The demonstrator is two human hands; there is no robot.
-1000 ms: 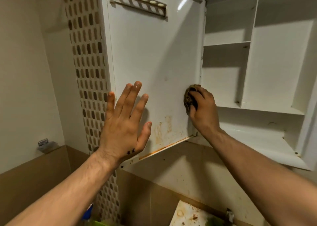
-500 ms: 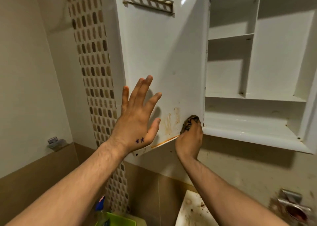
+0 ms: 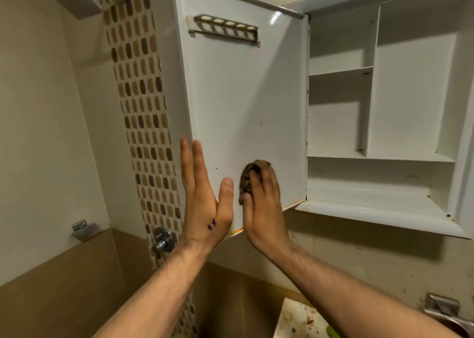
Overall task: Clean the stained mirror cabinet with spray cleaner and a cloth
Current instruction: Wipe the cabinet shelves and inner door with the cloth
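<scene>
Rubbing has shifted leftward: right hand [image 3: 261, 204] grips cloth [image 3: 250, 177] against door [image 3: 243, 101]; left hand [image 3: 205, 196], spread flat, seemingly steadies its edge.

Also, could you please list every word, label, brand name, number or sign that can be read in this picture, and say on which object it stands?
None: no word, brand or number is readable anywhere.
Left hand: two small purple star marks, not text.
Cabinet door, its rack and the shelves: no label.
Cloth under the right hand: no print shows.
</scene>
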